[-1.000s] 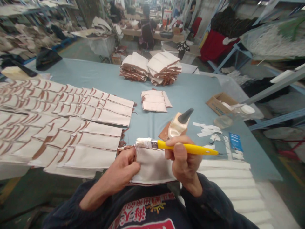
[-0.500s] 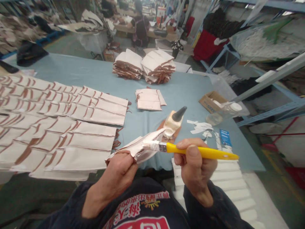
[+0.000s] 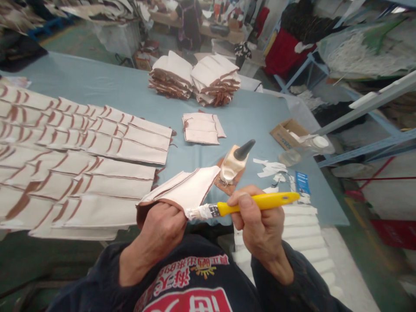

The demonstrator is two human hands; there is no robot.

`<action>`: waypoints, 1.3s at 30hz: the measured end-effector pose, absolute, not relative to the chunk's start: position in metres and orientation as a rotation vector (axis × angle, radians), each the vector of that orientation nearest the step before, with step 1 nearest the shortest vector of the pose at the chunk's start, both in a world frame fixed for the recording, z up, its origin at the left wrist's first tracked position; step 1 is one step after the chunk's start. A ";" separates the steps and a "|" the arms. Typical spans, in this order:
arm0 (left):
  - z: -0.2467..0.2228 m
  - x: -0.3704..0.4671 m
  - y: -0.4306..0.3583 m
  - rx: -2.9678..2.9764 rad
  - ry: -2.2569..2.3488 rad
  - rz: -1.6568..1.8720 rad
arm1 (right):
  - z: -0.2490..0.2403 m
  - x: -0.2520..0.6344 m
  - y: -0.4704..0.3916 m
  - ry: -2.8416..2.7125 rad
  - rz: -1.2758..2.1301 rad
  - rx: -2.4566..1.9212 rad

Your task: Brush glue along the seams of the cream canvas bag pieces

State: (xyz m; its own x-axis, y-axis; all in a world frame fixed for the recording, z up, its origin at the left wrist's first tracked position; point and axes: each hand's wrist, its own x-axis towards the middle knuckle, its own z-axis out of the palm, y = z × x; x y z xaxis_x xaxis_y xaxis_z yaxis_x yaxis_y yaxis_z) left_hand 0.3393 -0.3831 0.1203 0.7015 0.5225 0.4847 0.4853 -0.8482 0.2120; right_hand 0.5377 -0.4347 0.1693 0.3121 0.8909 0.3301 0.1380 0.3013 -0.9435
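My left hand [image 3: 162, 227] is closed on the near edge of a cream leather piece [image 3: 188, 186] with brown edges, which slants up toward the right. My right hand [image 3: 260, 221] grips a yellow brush [image 3: 260, 201] by its handle. The brush's whitish, coated bristles are at the piece's lower right edge, close to my left fingers. Just beyond the piece, a pale bottle [image 3: 232, 164] with a dark conical tip leans on a brown pad [image 3: 221, 186].
Overlapping cream pieces [image 3: 113, 186] cover the table's left side. Two stacks [image 3: 172, 73] stand at the back, with a small pile [image 3: 201, 130] nearer. A cardboard box [image 3: 287, 133], jar [image 3: 292, 154], white strips [image 3: 269, 168] and blue packet [image 3: 302, 183] lie right. A person [image 3: 190, 24] is beyond.
The brush has moved left and down, from the middle of the piece to its lower edge near my left hand. The piece now shows more of its flat face. The view has shifted slightly.
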 end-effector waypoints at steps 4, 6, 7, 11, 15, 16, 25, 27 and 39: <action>0.116 0.341 -0.383 2.807 0.865 0.953 | 0.170 0.538 -0.433 -1.189 0.710 -1.149; 0.114 0.341 -0.384 2.814 0.860 0.955 | 0.170 0.540 -0.433 -1.223 0.760 -1.163; 0.113 0.342 -0.384 2.818 0.853 0.945 | 0.170 0.541 -0.433 -1.210 0.762 -1.172; 0.110 0.344 -0.383 2.803 0.846 0.938 | 0.168 0.541 -0.433 -1.111 0.708 -1.158; 0.108 0.344 -0.380 2.770 0.832 0.905 | 0.163 0.541 -0.437 -1.177 0.829 -1.160; 0.107 0.343 -0.379 2.765 0.826 0.890 | 0.162 0.543 -0.437 -1.160 0.843 -1.168; 0.122 0.347 -0.371 2.596 0.649 0.848 | 0.124 0.565 -0.387 -1.091 0.535 -1.140; 0.128 0.347 -0.371 2.588 0.578 0.805 | 0.111 0.568 -0.369 -1.185 0.588 -1.164; 0.155 0.342 -0.371 2.275 0.398 0.578 | 0.072 0.560 -0.352 -1.483 0.526 -1.156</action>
